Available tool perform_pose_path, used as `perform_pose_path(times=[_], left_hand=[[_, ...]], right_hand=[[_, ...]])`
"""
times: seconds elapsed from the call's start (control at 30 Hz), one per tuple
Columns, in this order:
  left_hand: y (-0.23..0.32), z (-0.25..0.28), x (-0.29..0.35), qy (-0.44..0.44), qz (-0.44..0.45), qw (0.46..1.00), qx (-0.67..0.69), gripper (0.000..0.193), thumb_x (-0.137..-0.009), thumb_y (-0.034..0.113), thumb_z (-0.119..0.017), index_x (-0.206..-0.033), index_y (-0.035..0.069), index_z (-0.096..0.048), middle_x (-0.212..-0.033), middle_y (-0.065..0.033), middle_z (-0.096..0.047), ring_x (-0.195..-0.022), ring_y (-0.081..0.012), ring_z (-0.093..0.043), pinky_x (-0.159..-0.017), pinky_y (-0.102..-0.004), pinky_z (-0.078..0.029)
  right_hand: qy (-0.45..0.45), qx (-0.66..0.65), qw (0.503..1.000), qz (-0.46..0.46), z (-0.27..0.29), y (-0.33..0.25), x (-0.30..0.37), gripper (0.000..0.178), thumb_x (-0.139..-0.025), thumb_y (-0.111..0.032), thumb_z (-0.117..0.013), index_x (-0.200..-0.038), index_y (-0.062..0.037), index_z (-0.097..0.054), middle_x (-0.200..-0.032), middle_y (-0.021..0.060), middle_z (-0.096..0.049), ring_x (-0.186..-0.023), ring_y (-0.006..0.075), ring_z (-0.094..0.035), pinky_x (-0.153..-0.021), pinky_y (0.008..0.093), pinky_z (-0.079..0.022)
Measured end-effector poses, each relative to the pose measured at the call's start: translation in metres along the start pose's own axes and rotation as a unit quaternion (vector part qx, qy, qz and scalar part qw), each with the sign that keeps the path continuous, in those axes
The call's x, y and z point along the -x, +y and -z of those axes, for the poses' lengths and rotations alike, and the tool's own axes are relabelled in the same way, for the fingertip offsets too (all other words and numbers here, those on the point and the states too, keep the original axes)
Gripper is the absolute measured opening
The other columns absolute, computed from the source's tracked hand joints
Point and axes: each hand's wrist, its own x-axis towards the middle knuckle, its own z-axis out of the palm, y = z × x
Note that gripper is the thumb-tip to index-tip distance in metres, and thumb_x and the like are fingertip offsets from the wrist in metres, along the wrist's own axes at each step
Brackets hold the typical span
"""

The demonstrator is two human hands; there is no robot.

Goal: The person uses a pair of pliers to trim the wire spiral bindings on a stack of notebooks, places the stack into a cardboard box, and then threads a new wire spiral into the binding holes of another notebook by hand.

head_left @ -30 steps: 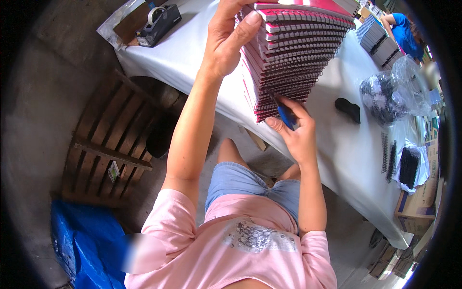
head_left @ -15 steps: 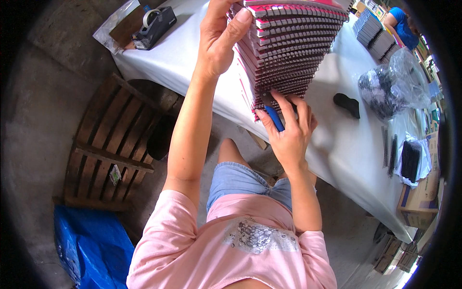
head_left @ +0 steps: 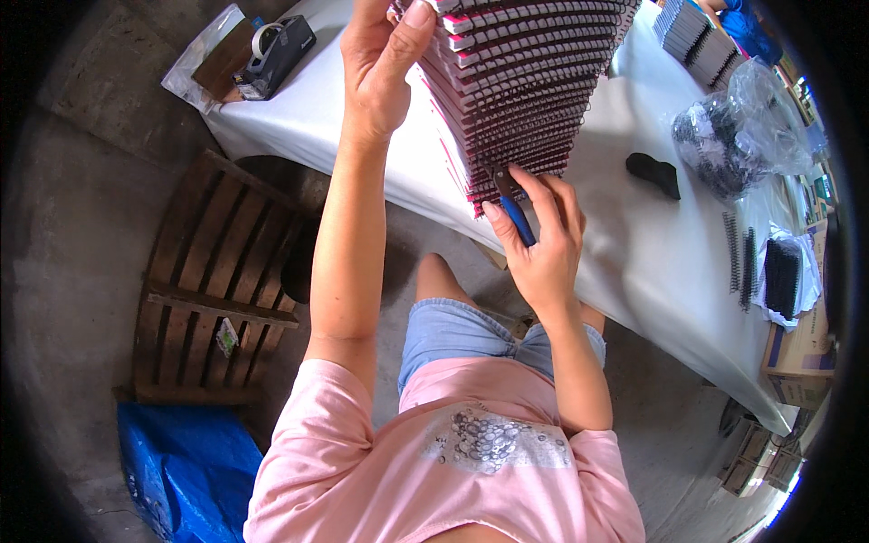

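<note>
A tall stack of spiral-bound notebooks (head_left: 520, 95) stands at the table's near edge, its dark wire coils facing me and some pink covers showing at the side. My left hand (head_left: 380, 77) grips the upper left of the stack, thumb over the notebook edges; its fingertips are partly out of the picture. In my right hand (head_left: 548, 231) are pliers (head_left: 514, 213) with blue handles, held between thumb and fingers. Their dark jaws point at the coil ends near the bottom of the stack; whether they clamp a wire, I cannot make out.
On the white-covered table (head_left: 625, 244) lie a dark tape dispenser (head_left: 276, 56), a black object (head_left: 654, 174), a clear bag of black coils (head_left: 715, 149) and loose coils (head_left: 740, 262). More notebooks (head_left: 692, 41) stand near another person's blue sleeve (head_left: 751, 34). A wooden pallet (head_left: 213, 281) is at left.
The view has shifted slightly, so the stack and my left hand appear further left and higher. My right hand still holds the pliers at the lower coils, with more of the pliers showing.
</note>
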Motion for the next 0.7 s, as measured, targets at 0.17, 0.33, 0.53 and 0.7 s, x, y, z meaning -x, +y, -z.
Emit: perform_pose_path(times=[0.17,0.33,0.53,0.7], left_hand=[[0.001,-0.004,-0.002,0.014,0.001,1.000,0.011,0.032,-0.092,0.023,-0.051,-0.111,-0.002,-0.057,-0.115,-0.0131,-0.055,-0.114,-0.0234,-0.047,-0.100,-0.0369,-0.032],[-0.003,0.001,-0.001,0.005,0.000,1.000,0.029,0.031,-0.092,0.022,-0.050,-0.111,-0.002,-0.057,-0.115,-0.0128,-0.054,-0.113,-0.0227,-0.047,-0.100,-0.0364,-0.032],[-0.002,-0.001,-0.001,0.005,0.007,0.999,0.034,0.031,-0.092,0.022,-0.050,-0.111,-0.002,-0.057,-0.115,-0.0126,-0.054,-0.113,-0.0225,-0.047,-0.100,-0.0363,-0.032],[-0.003,0.000,-0.003,-0.001,-0.010,1.000,0.006,0.032,-0.092,0.022,-0.049,-0.111,-0.003,-0.056,-0.114,-0.0131,-0.054,-0.114,-0.0234,-0.046,-0.100,-0.0372,-0.031]], right_hand=[[-0.008,0.083,0.996,0.029,-0.002,0.002,0.002,0.041,-0.077,-0.039,-0.069,-0.112,-0.0198,-0.063,-0.104,0.0031,-0.052,-0.093,0.0207,-0.052,-0.089,0.0411,-0.035],[0.011,0.143,0.986,0.079,-0.008,0.014,0.003,0.041,-0.075,-0.041,-0.070,-0.112,-0.0257,-0.062,-0.103,0.0009,-0.050,-0.092,0.0194,-0.051,-0.089,0.0444,-0.034],[0.033,0.139,0.983,0.113,-0.011,0.022,-0.001,0.045,-0.070,-0.041,-0.073,-0.112,-0.0284,-0.062,-0.102,-0.0001,-0.050,-0.089,0.0172,-0.051,-0.082,0.0407,-0.034],[0.031,0.134,0.984,0.112,-0.014,0.023,0.000,0.048,-0.068,-0.039,-0.075,-0.113,-0.0294,-0.062,-0.099,-0.0019,-0.049,-0.083,0.0161,-0.051,-0.076,0.0373,-0.033]])
